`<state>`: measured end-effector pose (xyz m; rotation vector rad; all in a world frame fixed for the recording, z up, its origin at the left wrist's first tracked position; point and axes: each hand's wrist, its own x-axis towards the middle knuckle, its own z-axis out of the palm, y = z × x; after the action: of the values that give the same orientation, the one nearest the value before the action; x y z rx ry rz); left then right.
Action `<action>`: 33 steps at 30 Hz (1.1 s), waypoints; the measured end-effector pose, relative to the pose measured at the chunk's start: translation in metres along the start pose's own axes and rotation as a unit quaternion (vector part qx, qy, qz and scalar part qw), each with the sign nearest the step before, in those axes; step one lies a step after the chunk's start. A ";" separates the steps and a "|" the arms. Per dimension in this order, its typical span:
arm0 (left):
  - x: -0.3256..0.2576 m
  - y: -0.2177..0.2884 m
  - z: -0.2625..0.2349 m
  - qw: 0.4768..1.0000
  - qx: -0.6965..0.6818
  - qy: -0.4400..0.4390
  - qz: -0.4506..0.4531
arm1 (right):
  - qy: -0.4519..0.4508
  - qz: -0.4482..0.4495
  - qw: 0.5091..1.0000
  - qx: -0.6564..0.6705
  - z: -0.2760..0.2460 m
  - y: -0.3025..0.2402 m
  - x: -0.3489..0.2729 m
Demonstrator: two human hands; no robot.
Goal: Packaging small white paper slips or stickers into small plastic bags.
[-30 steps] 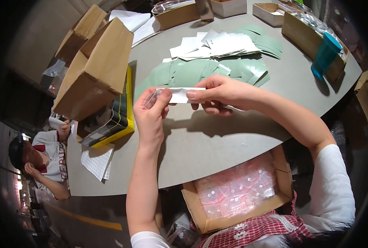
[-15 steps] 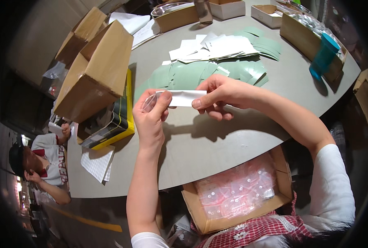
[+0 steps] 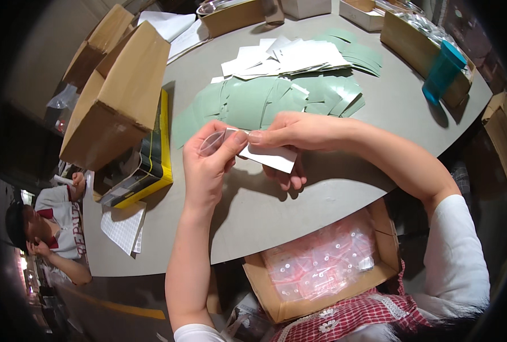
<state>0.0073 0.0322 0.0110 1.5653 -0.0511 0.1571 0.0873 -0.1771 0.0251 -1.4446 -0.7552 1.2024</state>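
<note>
Over the table, my left hand (image 3: 207, 165) pinches the left end of a folded white paper slip (image 3: 272, 157) between thumb and fingers. A small clear plastic piece (image 3: 212, 142), perhaps a little bag, curls out of the same grip. My right hand (image 3: 290, 132) is closed on the slip too, its thumb close to my left thumb and its other fingers partly hidden under the paper. Just beyond my hands lie overlapping green cards (image 3: 259, 100). White papers (image 3: 299, 56) are heaped behind them.
An open carton (image 3: 282, 310) holding clear and pink plastic bags (image 3: 322, 259) sits below the table's near edge. Cardboard boxes (image 3: 117, 97) and a black-yellow box (image 3: 165, 142) stand left, a teal cup (image 3: 444, 71) right. Another person (image 3: 54, 228) sits at far left.
The slip has tilted, its right end now lower. My right thumb has slid left along it to beside my left thumb. The whole view has shifted slightly.
</note>
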 end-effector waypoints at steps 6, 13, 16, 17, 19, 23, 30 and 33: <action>0.001 0.000 -0.010 1.000 0.000 0.015 0.014 | -0.003 0.000 1.000 0.005 0.001 0.000 0.001; 0.002 0.003 -0.011 0.999 -0.005 0.042 0.030 | 0.004 0.018 1.000 -0.003 0.002 -0.004 -0.004; 0.003 0.004 -0.011 0.998 -0.006 0.058 0.035 | 0.000 0.006 1.000 -0.002 0.000 -0.003 -0.003; 0.003 0.004 -0.011 0.997 -0.001 0.066 0.039 | -0.007 -0.006 1.000 -0.011 0.000 -0.003 -0.003; 0.004 0.005 -0.012 0.997 -0.004 0.066 0.040 | -0.001 -0.004 1.000 -0.018 -0.003 -0.001 -0.002; 0.006 0.004 -0.012 0.995 -0.009 0.090 0.041 | -0.001 0.002 0.999 -0.046 -0.007 -0.004 -0.003; 0.012 0.005 -0.031 0.976 -0.118 0.184 -0.004 | 0.075 -0.089 0.993 0.013 -0.001 0.000 0.001; 0.012 -0.001 -0.010 0.981 -0.143 0.100 -0.086 | 0.102 -0.106 0.987 0.068 0.001 0.008 0.004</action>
<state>0.0188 0.0433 0.0120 1.2538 0.2120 0.1623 0.0861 -0.1745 0.0162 -1.3152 -0.6530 0.9105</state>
